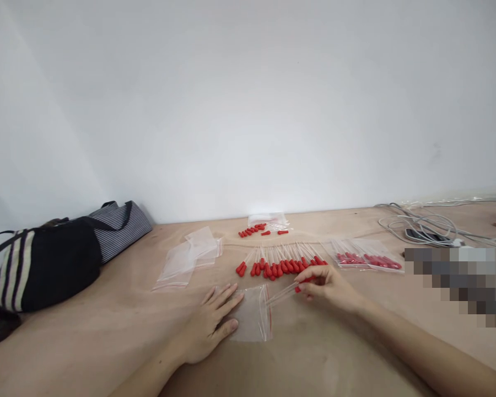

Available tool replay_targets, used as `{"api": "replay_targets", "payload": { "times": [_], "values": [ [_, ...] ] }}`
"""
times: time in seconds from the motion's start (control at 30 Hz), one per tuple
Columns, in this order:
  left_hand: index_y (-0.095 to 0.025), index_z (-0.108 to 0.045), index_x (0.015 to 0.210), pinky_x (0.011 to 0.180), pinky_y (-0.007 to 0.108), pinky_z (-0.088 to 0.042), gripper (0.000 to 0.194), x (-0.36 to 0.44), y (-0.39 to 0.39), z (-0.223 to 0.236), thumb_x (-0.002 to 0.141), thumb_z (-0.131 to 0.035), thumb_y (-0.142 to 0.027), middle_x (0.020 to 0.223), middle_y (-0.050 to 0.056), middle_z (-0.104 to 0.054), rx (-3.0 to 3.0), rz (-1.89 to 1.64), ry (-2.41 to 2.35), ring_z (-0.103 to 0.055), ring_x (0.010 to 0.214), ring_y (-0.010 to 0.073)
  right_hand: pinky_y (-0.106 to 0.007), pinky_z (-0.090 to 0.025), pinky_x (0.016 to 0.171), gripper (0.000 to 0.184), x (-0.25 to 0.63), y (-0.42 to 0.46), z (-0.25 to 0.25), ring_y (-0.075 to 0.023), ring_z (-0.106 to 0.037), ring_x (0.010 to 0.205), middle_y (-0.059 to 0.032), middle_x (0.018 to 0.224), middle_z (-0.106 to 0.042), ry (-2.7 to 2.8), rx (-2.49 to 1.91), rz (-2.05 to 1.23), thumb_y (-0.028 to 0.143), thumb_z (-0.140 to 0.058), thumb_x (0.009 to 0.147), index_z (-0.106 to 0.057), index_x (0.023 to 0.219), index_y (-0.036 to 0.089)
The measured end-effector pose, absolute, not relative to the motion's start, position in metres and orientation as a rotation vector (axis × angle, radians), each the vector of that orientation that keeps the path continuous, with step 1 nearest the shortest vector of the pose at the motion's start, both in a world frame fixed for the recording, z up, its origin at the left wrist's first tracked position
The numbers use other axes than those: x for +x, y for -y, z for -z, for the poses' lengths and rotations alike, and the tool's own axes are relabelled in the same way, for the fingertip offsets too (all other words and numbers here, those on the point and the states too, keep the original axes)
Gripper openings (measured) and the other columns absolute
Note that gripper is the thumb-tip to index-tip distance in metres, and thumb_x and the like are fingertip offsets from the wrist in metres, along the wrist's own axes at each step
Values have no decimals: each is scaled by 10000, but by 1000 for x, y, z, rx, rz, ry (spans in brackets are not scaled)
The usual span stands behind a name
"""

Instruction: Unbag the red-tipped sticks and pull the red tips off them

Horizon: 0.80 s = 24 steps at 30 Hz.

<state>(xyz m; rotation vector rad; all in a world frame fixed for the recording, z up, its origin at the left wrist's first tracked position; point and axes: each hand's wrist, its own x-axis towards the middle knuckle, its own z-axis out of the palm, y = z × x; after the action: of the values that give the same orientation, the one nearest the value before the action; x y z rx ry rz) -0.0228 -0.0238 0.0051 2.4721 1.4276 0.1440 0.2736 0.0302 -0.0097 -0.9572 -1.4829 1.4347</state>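
Fingers spread, my left hand (210, 322) lies flat on the left side of a clear zip bag (248, 317) on the table. The bag's mouth, edged by a red line, faces right. My right hand (324, 286) pinches several glass droppers (283, 294) by their red rubber bulbs. Their thin clear tips point left and reach the bag's mouth; whether they are inside is hard to see. Just beyond lies a row of droppers (287, 267), red bulbs toward me and tubes pointing away.
Zip bags (190, 256) lie spread at left. Filled bags of droppers (366, 256) rest at right. Loose red bulbs (252, 229) and glass tubes (279, 225) sit near the wall. Cables (413, 223) and a dark device (427, 237) are far right, a black bag (66, 259) far left.
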Motion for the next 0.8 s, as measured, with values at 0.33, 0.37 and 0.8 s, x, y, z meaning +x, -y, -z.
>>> {"api": "replay_targets", "payload": {
  "times": [0.33,0.37,0.8],
  "values": [
    [-194,-578,1097,890,349,-407,386,27,13,-5,811,-433,-409,1103,80,-570,2033,-930,-1481,-509,1028,215,-215,-482,562,259,245,-27,-6,-94,-572,563,-5,672,-622,792,-860,-1500,270,-754,497,-639,704,166],
    [-181,-586,1080,823,320,-442,400,39,10,-6,798,-447,-428,1029,76,-599,1895,-974,-1420,-536,960,202,-221,-489,577,260,233,-21,-1,-93,-569,563,-9,688,-622,754,-847,-1540,279,-756,492,-637,692,164],
    [-115,-586,613,488,208,-362,281,38,-59,-40,681,-614,-385,480,-46,-483,1522,-797,-1468,-437,456,69,-237,-387,517,270,214,-2,23,-75,-441,529,-28,833,-572,1465,-1012,-1198,354,-592,653,-629,852,176]
  ]
}}
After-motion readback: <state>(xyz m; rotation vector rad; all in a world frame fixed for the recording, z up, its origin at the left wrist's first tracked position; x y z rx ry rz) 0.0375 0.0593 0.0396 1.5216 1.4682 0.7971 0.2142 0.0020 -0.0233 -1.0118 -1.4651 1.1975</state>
